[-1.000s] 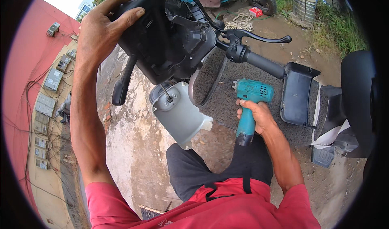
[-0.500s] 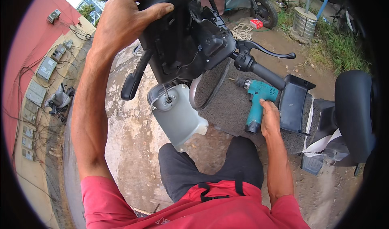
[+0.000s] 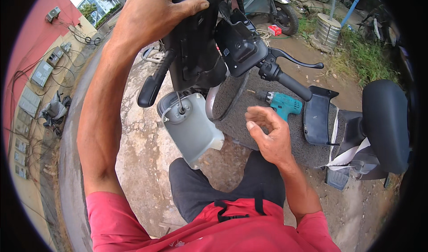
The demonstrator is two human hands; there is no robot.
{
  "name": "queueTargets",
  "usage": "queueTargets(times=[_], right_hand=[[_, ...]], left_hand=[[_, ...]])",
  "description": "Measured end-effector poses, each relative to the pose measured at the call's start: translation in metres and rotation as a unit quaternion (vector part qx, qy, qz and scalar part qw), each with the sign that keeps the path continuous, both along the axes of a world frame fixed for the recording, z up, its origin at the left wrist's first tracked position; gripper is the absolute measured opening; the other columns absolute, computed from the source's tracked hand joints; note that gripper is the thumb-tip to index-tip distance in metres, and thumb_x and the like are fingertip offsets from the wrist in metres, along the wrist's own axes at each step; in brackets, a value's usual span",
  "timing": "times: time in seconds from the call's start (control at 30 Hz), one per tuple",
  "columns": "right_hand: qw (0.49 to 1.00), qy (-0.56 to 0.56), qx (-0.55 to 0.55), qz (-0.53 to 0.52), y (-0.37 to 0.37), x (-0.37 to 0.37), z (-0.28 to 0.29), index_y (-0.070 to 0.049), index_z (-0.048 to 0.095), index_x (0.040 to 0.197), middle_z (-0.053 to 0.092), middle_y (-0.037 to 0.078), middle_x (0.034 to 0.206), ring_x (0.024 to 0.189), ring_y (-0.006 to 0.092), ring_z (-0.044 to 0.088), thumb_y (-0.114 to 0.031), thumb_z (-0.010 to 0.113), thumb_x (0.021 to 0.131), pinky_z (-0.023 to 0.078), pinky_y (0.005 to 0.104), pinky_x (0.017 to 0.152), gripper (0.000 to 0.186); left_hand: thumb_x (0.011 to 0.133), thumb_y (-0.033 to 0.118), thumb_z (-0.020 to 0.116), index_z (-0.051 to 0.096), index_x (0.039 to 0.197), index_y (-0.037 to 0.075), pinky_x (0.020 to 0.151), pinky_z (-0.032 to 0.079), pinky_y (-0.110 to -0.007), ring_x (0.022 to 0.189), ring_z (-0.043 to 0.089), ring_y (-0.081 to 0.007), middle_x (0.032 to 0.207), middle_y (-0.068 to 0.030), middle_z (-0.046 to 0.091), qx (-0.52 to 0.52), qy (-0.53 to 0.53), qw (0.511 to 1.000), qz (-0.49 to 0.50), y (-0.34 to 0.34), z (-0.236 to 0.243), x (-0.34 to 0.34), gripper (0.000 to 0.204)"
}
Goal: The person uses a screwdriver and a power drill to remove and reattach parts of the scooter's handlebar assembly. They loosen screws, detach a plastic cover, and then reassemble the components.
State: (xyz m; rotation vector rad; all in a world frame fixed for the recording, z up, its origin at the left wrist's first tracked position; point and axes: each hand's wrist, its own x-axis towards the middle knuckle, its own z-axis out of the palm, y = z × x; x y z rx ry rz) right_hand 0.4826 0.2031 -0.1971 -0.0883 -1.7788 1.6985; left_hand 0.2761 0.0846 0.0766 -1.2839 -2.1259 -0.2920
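At the front of an electric scooter, my left hand (image 3: 147, 20) grips the top of a black plastic cover (image 3: 194, 51), thumb lying across its near side. My right hand (image 3: 272, 136) holds nothing; its fingers are curved and apart from the thumb. It hovers just in front of a teal cordless drill (image 3: 287, 103), which lies on the scooter's dark carpeted footboard (image 3: 238, 129). The drill's handle is partly hidden behind that hand. Below the cover hangs a light grey plastic panel (image 3: 194, 131) with a mirror on its stem.
The handlebar grip (image 3: 294, 86) and brake lever (image 3: 298, 60) jut out above the drill. A loose black panel (image 3: 317, 118) rests on the footboard beside the black seat (image 3: 385, 122). Farther off are a red box (image 3: 274, 30), a wheel (image 3: 285, 19) and a metal bucket (image 3: 327, 31).
My right hand has let go of the drill and drawn back toward me, leaving it on the footboard. My left hand and the cover sit slightly farther right in the picture.
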Motion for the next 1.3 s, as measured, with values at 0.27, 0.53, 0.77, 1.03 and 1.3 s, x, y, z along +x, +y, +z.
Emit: queueTargets(times=[0.27, 0.53, 0.77, 1.03, 1.3], right_hand=[[0.998, -0.022, -0.057, 0.018, 0.001, -0.159, 0.091, 0.005, 0.065, 0.119, 0.073, 0.012, 0.100, 0.091, 0.0174, 0.072, -0.020, 0.065, 0.097, 0.057, 0.0312, 0.081, 0.033], [0.994, 0.012, 0.006, -0.111, 0.020, -0.179, 0.094, 0.004, 0.073, 0.114, 0.078, 0.014, 0.088, 0.078, 0.0183, 0.075, -0.020, 0.069, 0.096, 0.059, 0.0319, 0.075, 0.031], [0.988, 0.065, -0.052, -0.127, 0.014, -0.185, 0.089, 0.003, 0.075, 0.108, 0.078, 0.011, 0.086, 0.073, 0.0140, 0.073, -0.015, 0.071, 0.095, 0.058, 0.0285, 0.070, 0.022], [0.985, 0.113, -0.065, -0.112, 0.023, -0.201, 0.080, 0.005, 0.072, 0.104, 0.077, 0.011, 0.086, 0.074, 0.0139, 0.073, -0.010, 0.072, 0.093, 0.058, 0.0274, 0.069, 0.019], [0.989, 0.046, 0.020, -0.140, 0.026, -0.183, 0.098, 0.005, 0.072, 0.109, 0.078, 0.013, 0.086, 0.074, 0.0141, 0.074, -0.016, 0.070, 0.093, 0.058, 0.0295, 0.072, 0.027]], left_hand=[[0.087, 0.052, 0.080, 0.072, 0.127, 0.007, 0.085, 0.063, -0.041, 0.090, 0.077, -0.0296, 0.103, -0.0186, 0.077, 0.008, -0.005, 1.000, 0.007, 0.002, -0.003, -0.003, 0.061], [0.085, 0.053, 0.081, 0.072, 0.127, 0.005, 0.083, 0.063, -0.041, 0.088, 0.078, -0.0309, 0.101, -0.0202, 0.077, 0.015, 0.012, 1.000, -0.018, -0.001, -0.005, -0.010, 0.064], [0.085, 0.053, 0.081, 0.074, 0.124, 0.005, 0.085, 0.062, -0.042, 0.089, 0.078, -0.0311, 0.102, -0.0203, 0.077, 0.014, 0.004, 0.999, -0.033, 0.000, -0.003, -0.009, 0.063], [0.088, 0.035, 0.079, 0.072, 0.113, -0.001, 0.077, 0.059, -0.039, 0.086, 0.076, -0.0259, 0.098, -0.0186, 0.077, -0.036, -0.073, 0.995, 0.052, -0.001, 0.026, 0.046, 0.044], [0.082, 0.038, 0.081, 0.076, 0.111, 0.001, 0.082, 0.058, -0.041, 0.088, 0.076, -0.0306, 0.096, -0.0201, 0.077, 0.016, -0.154, 0.986, 0.060, 0.002, 0.027, 0.045, 0.047]])
